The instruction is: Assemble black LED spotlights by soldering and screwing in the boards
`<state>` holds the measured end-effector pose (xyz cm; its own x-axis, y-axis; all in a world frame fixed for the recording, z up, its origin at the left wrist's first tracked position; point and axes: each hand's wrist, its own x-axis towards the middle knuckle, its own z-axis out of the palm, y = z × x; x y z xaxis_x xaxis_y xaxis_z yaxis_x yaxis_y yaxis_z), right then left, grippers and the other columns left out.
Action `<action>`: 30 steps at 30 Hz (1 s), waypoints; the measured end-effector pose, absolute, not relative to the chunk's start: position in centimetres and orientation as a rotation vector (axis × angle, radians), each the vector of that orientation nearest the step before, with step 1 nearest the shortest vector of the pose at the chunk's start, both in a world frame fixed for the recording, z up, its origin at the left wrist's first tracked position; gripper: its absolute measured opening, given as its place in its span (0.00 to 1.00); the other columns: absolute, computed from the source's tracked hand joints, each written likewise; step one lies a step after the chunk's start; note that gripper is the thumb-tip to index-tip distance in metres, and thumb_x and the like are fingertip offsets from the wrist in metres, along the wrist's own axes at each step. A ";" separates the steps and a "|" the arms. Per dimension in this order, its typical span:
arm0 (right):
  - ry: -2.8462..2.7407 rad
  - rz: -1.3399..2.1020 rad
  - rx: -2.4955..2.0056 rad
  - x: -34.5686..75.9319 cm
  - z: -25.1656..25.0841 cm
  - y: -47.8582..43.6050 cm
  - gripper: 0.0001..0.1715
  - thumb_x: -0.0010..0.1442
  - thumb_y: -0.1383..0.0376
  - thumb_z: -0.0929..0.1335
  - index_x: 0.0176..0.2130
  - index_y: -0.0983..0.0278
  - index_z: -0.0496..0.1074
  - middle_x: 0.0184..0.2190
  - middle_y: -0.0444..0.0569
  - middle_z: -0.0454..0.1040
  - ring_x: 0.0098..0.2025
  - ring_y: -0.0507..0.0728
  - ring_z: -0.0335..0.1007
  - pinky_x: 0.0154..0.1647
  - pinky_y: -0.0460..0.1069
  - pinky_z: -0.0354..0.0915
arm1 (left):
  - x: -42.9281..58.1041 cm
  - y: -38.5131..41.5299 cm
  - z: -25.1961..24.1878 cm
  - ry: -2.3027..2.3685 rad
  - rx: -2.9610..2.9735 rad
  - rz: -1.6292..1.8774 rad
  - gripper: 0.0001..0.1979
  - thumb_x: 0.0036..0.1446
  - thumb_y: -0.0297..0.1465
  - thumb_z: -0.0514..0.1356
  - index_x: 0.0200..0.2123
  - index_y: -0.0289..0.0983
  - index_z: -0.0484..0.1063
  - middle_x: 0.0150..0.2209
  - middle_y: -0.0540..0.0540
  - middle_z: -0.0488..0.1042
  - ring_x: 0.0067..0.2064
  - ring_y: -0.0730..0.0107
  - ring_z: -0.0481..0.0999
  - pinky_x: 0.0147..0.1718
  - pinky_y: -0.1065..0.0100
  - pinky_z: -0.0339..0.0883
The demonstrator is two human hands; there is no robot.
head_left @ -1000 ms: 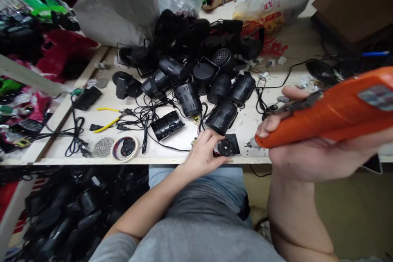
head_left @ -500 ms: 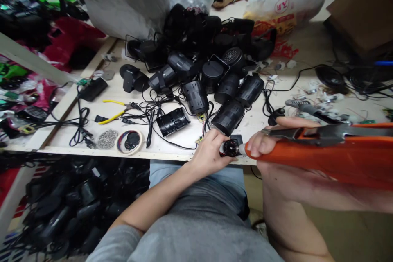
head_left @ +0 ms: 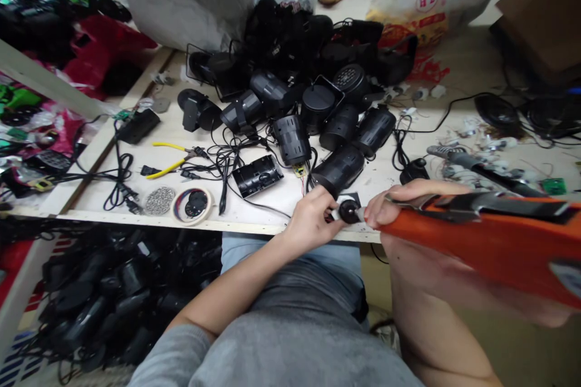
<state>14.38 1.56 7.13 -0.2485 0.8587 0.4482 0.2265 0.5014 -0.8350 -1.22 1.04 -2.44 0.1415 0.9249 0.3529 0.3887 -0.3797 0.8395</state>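
From the head view, the left hand point(head_left: 312, 219) pinched a small round black plastic part point(head_left: 349, 211) above the pale wooden bench edge point(head_left: 254, 227); the right hand point(head_left: 422, 269) clenched a smooth orange electric screwdriver point(head_left: 481, 245), its metal tip against the part; a ribbed black plastic housing point(head_left: 338, 169) lay just behind the part.

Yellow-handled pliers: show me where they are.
In the head view, the yellow-handled pliers lie on the left of the bench, above the white-rimmed disc, left of the black cables.

Lamp housing point(head_left: 338, 169) blocks path past left hand point(head_left: 311, 217) (cables point(head_left: 402, 148) behind).
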 end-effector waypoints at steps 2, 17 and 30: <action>-1.622 0.924 -0.772 14.9 7.1 1.9 0.41 0.57 0.30 0.54 0.50 0.50 0.73 0.40 0.55 0.71 0.29 0.61 0.69 0.31 0.61 0.70 | -1.2 1.0 -2.6 1.287 1.812 1.184 0.09 0.55 0.29 0.65 0.27 0.37 0.67 0.33 0.48 0.69 0.32 0.71 0.70 0.30 0.70 0.66; -1.265 1.114 -0.490 15.2 6.6 3.0 0.51 0.54 0.27 0.57 0.49 0.60 0.80 0.27 0.51 0.74 0.28 0.61 0.71 0.27 0.56 0.69 | -0.7 1.4 -1.5 1.403 2.236 0.872 0.24 0.61 0.35 0.64 0.59 0.37 0.67 0.52 0.41 0.73 0.46 0.58 0.70 0.46 0.57 0.69; -1.176 1.133 -0.409 12.5 6.5 5.5 0.38 0.58 0.30 0.57 0.48 0.49 0.77 0.39 0.47 0.80 0.23 0.57 0.71 0.30 0.58 0.75 | -1.2 3.7 -0.3 1.415 2.047 0.856 0.15 0.48 0.33 0.72 0.40 0.37 0.77 0.37 0.46 0.78 0.40 0.60 0.75 0.42 0.61 0.66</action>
<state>12.46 5.48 6.48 -0.0465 0.8577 0.5121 -0.4803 0.4303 -0.7643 -1.22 3.71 -0.27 0.2601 0.9422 0.2113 0.6246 -0.3310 0.7073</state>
